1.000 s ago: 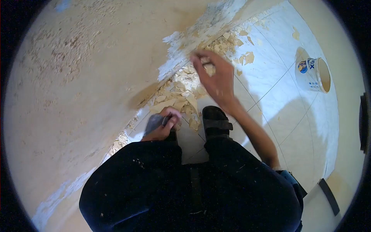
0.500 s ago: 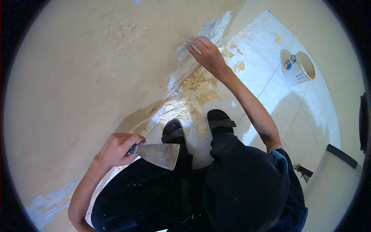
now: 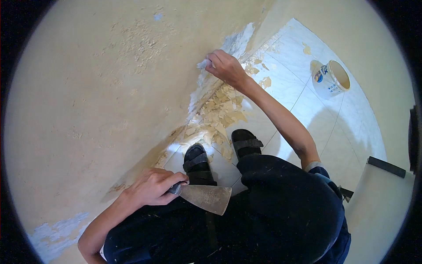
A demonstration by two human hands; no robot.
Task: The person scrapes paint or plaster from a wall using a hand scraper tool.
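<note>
the scraper (image 3: 205, 197) handle is hidden inside the left hand (image 3: 151, 188). the right hand (image 3: 225, 67) covers the wall (image 3: 88, 88) patch it touches. the bucket (image 3: 330, 79) label is too small to read. the dark object (image 3: 386, 166) at right edge is unclear.

floor (image 3: 307, 114): pale tiles | paint flakes (image 3: 222, 112) heaped along wall base | bucket (image 3: 330, 79) tipped on its side

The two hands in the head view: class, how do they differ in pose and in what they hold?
The left hand is low near the knee, closed round a scraper; the right hand reaches forward with arm extended. The left hand is off the wall; the right hand's fingers pinch at peeling paint there. Both are bare.
</note>
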